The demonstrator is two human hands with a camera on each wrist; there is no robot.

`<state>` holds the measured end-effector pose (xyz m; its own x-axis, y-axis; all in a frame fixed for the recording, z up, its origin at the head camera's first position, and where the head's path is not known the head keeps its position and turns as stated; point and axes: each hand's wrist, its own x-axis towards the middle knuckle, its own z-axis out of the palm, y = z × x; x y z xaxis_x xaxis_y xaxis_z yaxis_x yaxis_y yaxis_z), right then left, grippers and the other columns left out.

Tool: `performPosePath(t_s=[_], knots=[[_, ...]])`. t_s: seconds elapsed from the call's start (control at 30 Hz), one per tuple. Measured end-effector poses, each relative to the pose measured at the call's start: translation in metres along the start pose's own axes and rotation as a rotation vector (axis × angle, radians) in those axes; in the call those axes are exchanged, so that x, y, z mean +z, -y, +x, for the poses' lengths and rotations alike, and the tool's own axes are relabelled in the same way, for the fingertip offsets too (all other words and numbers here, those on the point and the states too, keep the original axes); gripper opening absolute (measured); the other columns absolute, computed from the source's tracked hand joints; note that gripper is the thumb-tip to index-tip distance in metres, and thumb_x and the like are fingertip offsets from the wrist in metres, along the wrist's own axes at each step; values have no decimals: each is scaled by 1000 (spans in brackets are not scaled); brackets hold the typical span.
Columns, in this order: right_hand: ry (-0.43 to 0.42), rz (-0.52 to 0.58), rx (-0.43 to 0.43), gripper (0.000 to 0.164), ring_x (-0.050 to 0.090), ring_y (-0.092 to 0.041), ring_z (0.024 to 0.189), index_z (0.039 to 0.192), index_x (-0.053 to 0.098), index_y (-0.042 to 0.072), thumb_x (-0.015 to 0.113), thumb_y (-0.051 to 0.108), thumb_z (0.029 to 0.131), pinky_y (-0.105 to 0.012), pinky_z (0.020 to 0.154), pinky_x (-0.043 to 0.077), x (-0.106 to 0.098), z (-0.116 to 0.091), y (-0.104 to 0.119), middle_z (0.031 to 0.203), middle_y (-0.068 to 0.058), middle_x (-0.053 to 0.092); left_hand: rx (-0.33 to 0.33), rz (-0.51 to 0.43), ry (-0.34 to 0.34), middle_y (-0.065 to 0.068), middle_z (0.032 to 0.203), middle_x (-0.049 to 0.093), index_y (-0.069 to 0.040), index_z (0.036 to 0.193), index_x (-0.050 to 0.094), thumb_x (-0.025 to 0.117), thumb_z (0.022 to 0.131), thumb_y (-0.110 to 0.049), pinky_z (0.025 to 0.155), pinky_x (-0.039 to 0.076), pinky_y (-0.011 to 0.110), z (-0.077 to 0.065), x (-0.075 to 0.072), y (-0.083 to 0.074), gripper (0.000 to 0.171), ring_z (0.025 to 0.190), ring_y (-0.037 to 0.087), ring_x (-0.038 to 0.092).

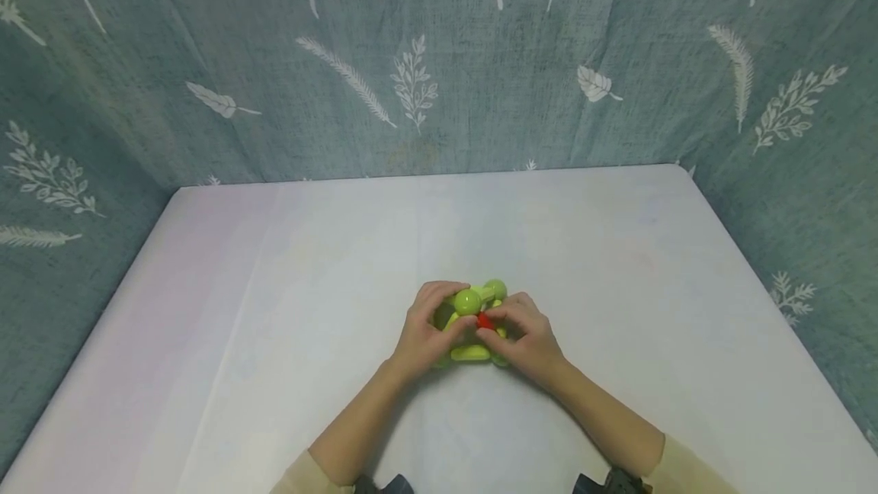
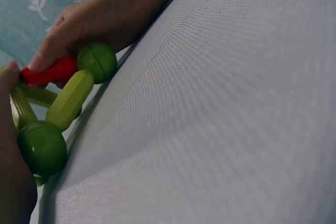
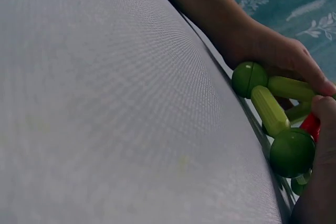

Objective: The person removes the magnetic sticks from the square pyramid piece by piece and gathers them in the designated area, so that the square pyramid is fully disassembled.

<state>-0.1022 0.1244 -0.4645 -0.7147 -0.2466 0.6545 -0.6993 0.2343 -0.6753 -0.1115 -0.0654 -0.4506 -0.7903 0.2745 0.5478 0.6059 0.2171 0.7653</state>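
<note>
A small frame of glossy green balls [image 1: 468,302] and yellow-green ribbed rods [image 1: 470,354] stands on the white table. One red rod [image 1: 485,321] belongs to it, on the side by the right hand. My left hand [image 1: 427,332] grips the frame's left side, fingers over the top and thumb across the front. From the right, my right hand [image 1: 527,335] pinches the red rod between thumb and fingers. The left wrist view shows the red rod [image 2: 58,71] meeting a green ball [image 2: 97,62] at one end. My hands hide parts of the frame.
A white tabletop [image 1: 309,273] surrounds the hands. Blue-green cloth [image 1: 480,128] printed with white leaves hangs behind it and along both sides. Dark wrist straps [image 1: 610,482] show at the bottom, by the beige sleeves [image 1: 312,475].
</note>
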Motion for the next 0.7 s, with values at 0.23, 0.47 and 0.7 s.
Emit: performPosePath(t_s=[0.23, 0.47, 0.7], knots=[[-124, -67, -15, 21, 54, -20, 88, 95, 69, 0, 72, -4, 75, -20, 80, 44, -7, 6, -3, 87, -8, 64, -96, -35, 56, 18, 113, 59, 3, 115, 58, 72, 77, 6, 95, 42, 29, 1, -4, -4, 41, 108, 29, 50], [-47, -59, -101, 35, 53, -27, 97, 101, 68, -1, 75, -8, 67, -19, 93, 40, -13, 9, -10, 97, -13, 64, 4, -74, 135, 17, 109, 60, 3, 115, 58, 73, 73, 9, 95, 43, 31, 0, -6, -3, 44, 105, 26, 52], [61, -35, -96, 22, 54, -23, 93, 101, 68, 1, 72, 11, 82, -19, 91, 41, -13, 5, -11, 94, -9, 65, 277, 11, 100, 12, 105, 63, 2, 117, 59, 67, 88, -24, 93, 45, 32, -1, -5, 0, 40, 101, 24, 55]])
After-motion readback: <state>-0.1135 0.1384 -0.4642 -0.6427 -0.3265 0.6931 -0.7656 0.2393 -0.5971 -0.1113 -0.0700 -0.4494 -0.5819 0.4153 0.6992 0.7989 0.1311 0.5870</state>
